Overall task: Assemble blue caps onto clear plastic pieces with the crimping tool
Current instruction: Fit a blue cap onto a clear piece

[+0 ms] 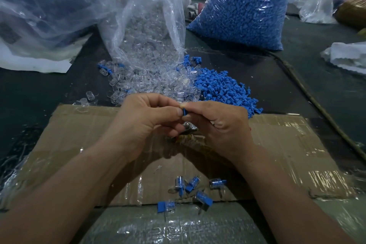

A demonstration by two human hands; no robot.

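My left hand (144,121) and my right hand (221,123) meet above the cardboard, fingertips together, pinching a small blue cap (184,111); any clear piece between the fingers is hidden. The metal crimping tool (188,128) shows just below the fingertips, tucked under my right palm. A pile of clear plastic pieces (146,83) spills from an open bag behind my hands. Loose blue caps (223,89) lie heaped to its right. Several finished pieces (193,185) with blue caps lie on the cardboard near me.
A flattened taped cardboard sheet (287,144) covers the dark table. A large bag of blue caps (243,8) stands at the back right, and a big clear bag (45,6) at the back left. A cord (309,93) runs along the right side.
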